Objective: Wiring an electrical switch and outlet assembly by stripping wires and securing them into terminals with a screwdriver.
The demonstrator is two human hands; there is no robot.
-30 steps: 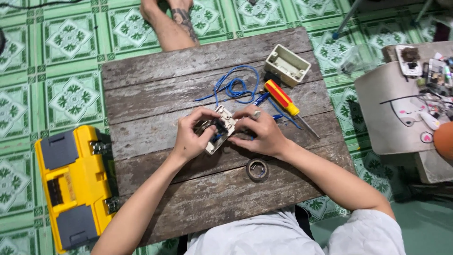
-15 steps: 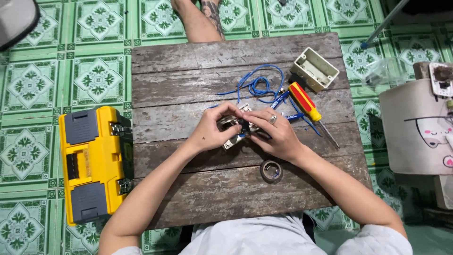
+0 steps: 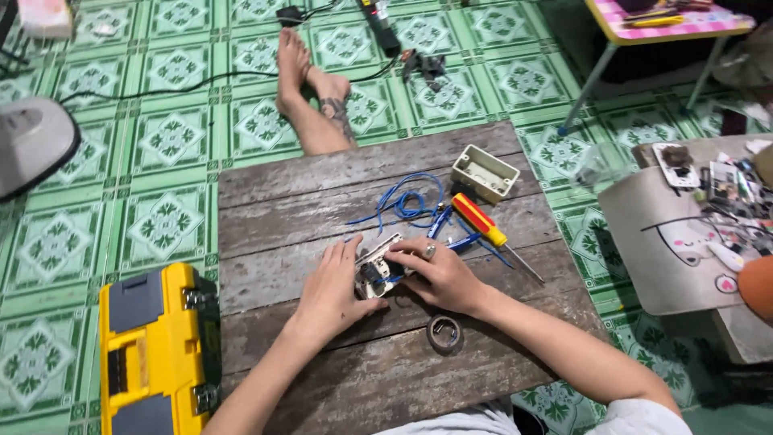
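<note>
From the head camera, looking down, both hands meet over a small white switch module that lies near the middle of the weathered wooden worktop. The left hand rests with its fingers bent over the module's left side, pressing it down rather than wrapping it. The right hand is curled around the module's right end, fingertips pinching it; a ring shows on one finger. Just beyond the hands lies a loose tangle of blue wire, and beside it a screwdriver with a red and yellow handle, its shaft pointing toward the right edge. A pale open junction box sits near the far edge. A roll of dark tape lies close to the right forearm. A yellow toolbox stands on the green tiled floor, touching the worktop's left side.
</note>
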